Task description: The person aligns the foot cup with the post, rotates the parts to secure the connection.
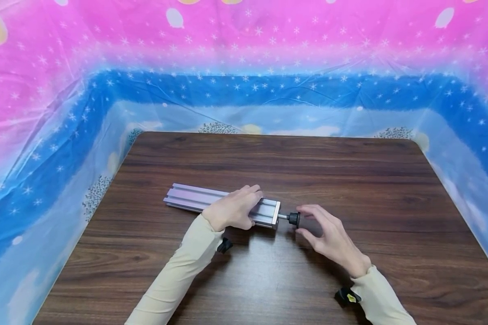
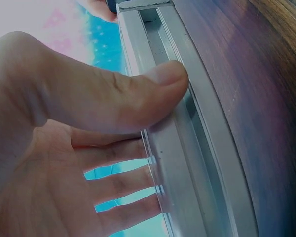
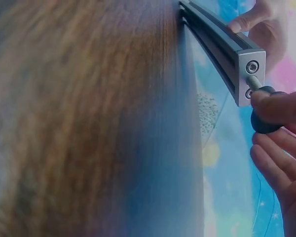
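A silver aluminium extrusion profile (image 1: 195,197) with slots along its sides lies on the table. My left hand (image 1: 233,207) grips it near its right end, the thumb (image 2: 128,98) on a slotted face and the fingers on the far side. From the profile's end plate (image 3: 243,88) sticks out a threaded rod (image 1: 283,216) that bears a black levelling foot (image 1: 294,219). Thumb and forefinger of my right hand (image 1: 329,234) pinch the foot at its rim; the other fingers are spread. A bolt head (image 3: 252,66) shows in the end plate beside the rod.
The brown wood-grain table (image 1: 268,162) has rounded far corners. A pink and blue patterned cloth (image 1: 252,85) hangs behind it and along both sides. Black wrist devices (image 1: 345,296) sit below both sleeves.
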The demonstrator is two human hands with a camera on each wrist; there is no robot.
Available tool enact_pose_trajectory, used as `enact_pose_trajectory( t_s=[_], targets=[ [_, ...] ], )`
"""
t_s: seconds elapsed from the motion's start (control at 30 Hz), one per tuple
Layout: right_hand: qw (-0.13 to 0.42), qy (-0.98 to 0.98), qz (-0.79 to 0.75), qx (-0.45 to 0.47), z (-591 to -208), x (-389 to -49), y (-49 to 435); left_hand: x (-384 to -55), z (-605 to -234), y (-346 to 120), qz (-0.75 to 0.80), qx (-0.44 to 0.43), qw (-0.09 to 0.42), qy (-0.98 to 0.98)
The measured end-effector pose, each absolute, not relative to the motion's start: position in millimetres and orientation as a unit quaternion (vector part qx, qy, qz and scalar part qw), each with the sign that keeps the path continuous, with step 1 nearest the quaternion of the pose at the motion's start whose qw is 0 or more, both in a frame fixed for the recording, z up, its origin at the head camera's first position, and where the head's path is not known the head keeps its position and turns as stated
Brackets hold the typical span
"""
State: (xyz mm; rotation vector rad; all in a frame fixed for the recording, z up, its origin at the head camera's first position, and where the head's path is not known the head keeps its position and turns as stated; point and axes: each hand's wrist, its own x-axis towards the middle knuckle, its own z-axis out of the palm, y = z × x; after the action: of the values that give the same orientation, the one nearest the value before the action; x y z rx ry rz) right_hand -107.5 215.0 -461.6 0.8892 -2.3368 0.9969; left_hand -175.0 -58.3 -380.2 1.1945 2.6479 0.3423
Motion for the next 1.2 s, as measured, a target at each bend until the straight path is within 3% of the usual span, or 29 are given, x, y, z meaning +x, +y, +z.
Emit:
enact_pose_trajectory(
  t_s=[0.73, 1.2],
  targets=[
    [0.137, -0.901, 0.338, 0.237, -459.9, -105.6, 212.7, -174.3, -381.2, -59.4, 0.114, 0.394, 0.12, 0.904],
    [0.228, -0.846, 0.355, 0.326, -457.4, -108.4, 212.6, -174.6, -379.0, -59.0, 0.119, 0.39, 0.123, 0.905]
  ],
)
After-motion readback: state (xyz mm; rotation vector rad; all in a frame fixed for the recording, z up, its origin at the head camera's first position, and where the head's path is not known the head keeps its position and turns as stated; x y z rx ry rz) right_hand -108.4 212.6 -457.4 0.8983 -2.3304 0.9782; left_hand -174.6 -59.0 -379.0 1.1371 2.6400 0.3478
